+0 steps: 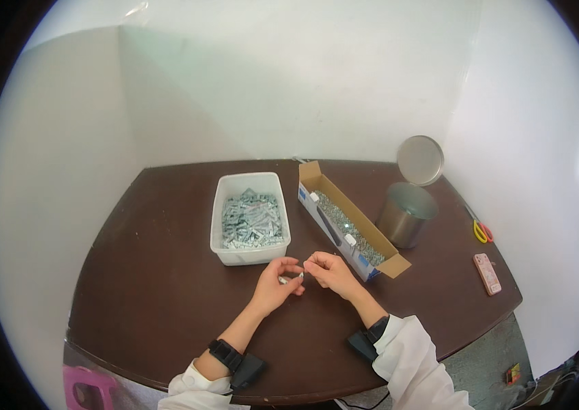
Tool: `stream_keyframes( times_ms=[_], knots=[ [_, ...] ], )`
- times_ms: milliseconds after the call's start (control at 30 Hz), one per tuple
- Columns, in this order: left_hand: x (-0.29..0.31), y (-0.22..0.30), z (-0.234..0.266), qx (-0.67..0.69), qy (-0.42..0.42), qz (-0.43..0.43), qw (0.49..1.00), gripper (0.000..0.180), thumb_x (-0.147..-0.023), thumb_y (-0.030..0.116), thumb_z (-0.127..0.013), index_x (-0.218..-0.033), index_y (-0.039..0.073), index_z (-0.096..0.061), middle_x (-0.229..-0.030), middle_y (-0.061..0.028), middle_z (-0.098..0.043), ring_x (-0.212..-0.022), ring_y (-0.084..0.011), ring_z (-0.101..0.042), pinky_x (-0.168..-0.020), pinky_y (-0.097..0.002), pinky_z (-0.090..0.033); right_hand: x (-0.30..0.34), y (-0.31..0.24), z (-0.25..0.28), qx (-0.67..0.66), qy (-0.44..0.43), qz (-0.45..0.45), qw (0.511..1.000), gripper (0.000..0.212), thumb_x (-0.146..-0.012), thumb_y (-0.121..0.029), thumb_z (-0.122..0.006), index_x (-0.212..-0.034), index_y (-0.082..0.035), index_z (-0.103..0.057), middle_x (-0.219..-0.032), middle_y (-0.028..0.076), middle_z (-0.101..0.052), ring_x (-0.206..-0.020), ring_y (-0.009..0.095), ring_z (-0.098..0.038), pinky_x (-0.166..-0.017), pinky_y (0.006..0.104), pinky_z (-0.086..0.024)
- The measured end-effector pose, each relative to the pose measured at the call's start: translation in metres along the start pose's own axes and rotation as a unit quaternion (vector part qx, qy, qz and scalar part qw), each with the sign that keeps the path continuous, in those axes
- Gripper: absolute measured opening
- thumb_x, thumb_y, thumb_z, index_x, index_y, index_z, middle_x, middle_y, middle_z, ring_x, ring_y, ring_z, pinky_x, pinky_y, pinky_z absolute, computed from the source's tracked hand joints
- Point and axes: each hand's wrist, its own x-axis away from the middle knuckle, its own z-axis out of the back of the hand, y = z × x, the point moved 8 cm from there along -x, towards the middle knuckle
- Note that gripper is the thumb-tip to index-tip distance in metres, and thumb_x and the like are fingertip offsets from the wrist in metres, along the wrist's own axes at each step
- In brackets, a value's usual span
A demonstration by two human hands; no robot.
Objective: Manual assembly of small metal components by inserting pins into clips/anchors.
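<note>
In front of me, over the table, my two hands meet. My left hand (276,284) is closed, its thumb and fingers gripping a small whitish piece (284,279) whose kind I cannot make out. Close beside it, my right hand (329,272) is pinched at the tip of that piece; whatever lies between its fingertips is too small to name. Just beyond the left hand stands a white plastic tub (251,256) with many small flat silvery-green pieces (252,217) heaped inside. Past the right hand lies a long open cardboard box (393,265) filled with tiny grey metallic parts (354,229).
A metal canister (399,225) stands right of the box, its round lid (420,160) raised behind it. Scissors with yellow and red handles (482,231) and a phone in a pinkish case (487,274) lie near the brown table's (153,273) right edge. White walls surround the table.
</note>
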Motion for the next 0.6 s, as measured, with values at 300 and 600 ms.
stream_keyframes(
  times_ms=[300,600],
  knots=[
    [0.002,0.0,0.005,0.019,0.041,-0.019,0.999,0.038,-0.084,-0.005,-0.059,-0.117,-0.004,-0.039,-0.099,-0.0149,-0.06,-0.081,-0.0176,-0.064,-0.069,-0.028,-0.056,0.001,-0.005,-0.012,0.09,-0.029,-0.01,0.995,0.021,-0.091,-0.027,-0.06,-0.085,-0.007,-0.061,-0.065,-0.005,-0.052,-0.052,0.001,-0.039,-0.045,0.0188,-0.03],
    [0.005,0.008,0.001,-0.037,0.024,-0.063,0.997,0.037,-0.083,-0.003,-0.06,-0.115,-0.003,-0.041,-0.095,-0.0132,-0.061,-0.08,-0.0156,-0.064,-0.065,-0.0258,-0.054,0.002,-0.011,-0.013,0.17,-0.014,-0.009,0.985,0.023,-0.091,-0.022,-0.06,-0.081,-0.001,-0.06,-0.073,0.001,-0.062,-0.069,0.006,-0.054,-0.063,0.0227,-0.042]
  ],
)
